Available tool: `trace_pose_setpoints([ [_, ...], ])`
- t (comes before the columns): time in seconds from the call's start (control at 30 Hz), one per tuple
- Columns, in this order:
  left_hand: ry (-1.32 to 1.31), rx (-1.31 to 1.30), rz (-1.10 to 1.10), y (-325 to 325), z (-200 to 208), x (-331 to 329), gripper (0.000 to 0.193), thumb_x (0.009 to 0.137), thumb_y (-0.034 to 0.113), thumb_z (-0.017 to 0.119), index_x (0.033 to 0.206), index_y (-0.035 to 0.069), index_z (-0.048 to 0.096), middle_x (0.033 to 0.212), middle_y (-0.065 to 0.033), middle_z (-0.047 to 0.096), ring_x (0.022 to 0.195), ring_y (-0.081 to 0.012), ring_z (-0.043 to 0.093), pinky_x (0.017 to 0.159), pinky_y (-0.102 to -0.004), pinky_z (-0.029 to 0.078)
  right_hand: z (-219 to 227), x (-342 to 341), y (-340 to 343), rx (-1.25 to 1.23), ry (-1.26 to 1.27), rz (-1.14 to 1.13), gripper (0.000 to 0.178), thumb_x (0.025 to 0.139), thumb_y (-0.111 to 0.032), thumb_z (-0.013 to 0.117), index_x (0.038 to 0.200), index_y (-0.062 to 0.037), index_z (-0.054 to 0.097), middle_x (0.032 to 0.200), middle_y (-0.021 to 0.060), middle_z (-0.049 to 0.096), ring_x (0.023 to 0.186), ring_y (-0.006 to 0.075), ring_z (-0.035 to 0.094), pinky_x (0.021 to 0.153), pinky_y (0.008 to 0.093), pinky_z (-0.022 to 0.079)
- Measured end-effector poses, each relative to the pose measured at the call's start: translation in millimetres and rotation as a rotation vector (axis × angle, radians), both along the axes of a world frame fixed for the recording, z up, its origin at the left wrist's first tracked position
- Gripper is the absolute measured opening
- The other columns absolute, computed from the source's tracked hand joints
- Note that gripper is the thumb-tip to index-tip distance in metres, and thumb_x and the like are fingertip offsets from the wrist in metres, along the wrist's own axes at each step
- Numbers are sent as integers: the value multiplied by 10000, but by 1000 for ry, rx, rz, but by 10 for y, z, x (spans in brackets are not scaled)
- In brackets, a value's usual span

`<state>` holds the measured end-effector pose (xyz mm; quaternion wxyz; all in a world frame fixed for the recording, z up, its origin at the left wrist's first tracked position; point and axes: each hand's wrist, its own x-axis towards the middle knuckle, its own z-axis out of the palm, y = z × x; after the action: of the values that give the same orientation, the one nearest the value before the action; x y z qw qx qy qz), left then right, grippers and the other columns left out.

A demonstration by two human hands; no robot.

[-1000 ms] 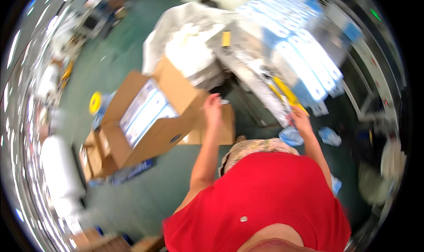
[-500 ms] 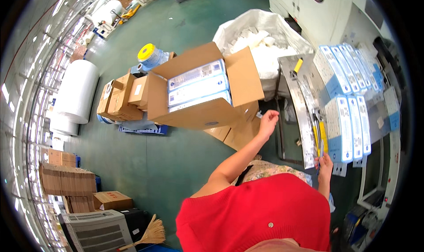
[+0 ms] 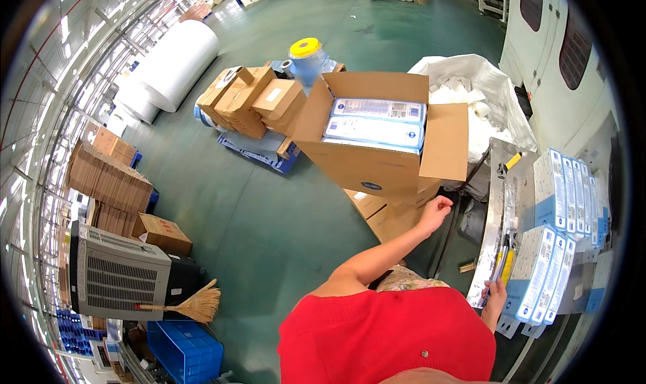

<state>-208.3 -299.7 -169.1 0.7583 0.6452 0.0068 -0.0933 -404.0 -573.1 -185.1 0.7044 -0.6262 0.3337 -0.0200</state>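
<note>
Lower right, the right hand (image 3: 495, 295) is touching a slim tool (image 3: 501, 263), finger closure unclear, and swinging sideways could be toppling packs (image 3: 531, 271), while the left hand (image 3: 435, 213) is pressing its fingers together.

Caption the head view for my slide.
Left hand near an open carton of pale packs; right hand at the near end of a metal ledge.
</note>
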Motion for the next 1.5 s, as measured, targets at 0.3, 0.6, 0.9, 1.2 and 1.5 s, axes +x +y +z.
trace_pose_setpoints([
  [0.3, 116, -29, 135, 645, -113, -40, 162, 807, 91, 545, 959, 39, 565, 747, 17, 523, 637, -58, 455, 568, -189, 370, 219, 394, 392, 7, -57, 110, 340, 834, -35, 498, 1163, 11, 424, 731, 99, 575, 519, 118, 529, 457, 230, 427],
  [0.6, 88, 26, -206, -81, -28, 33, 171, 813, 90, 565, 977, 41, 572, 838, -26, 577, 712, -90, 543, 608, -205, 428, 167, -115, 102, -159, -31, -66, 469, 745, -31, 550, 1192, 37, 424, 766, 113, 570, 561, 138, 555, 487, 258, 449],
  [0.9, 273, 126, -937, -898, 198, -504, 236, 853, 156, 553, 1056, 35, 558, 910, -20, 581, 785, -85, 539, 667, -215, 437, 335, -108, 268, -153, -64, -176, 428, 768, 1, 479, 1194, -34, 454, 819, 102, 611, 598, 134, 590, 552, 253, 490],
  [1.2, 299, 113, -1303, -1343, 215, -700, 265, 870, 260, 541, 1024, 44, 544, 858, -18, 584, 731, -91, 540, 630, -235, 428, 379, -276, 772, -219, -122, -410, 399, 758, -14, 508, 1153, -56, 470, 766, 116, 617, 553, 152, 576, 499, 293, 445],
  [1.5, 277, 139, -1456, -1543, 259, -970, 152, 882, 132, 488, 953, 1, 520, 894, -80, 581, 808, -157, 564, 688, -259, 441, 391, -475, 754, -342, -102, -447, 468, 763, -45, 495, 1218, -77, 391, 786, 123, 591, 707, 210, 599, 554, 313, 460],
])
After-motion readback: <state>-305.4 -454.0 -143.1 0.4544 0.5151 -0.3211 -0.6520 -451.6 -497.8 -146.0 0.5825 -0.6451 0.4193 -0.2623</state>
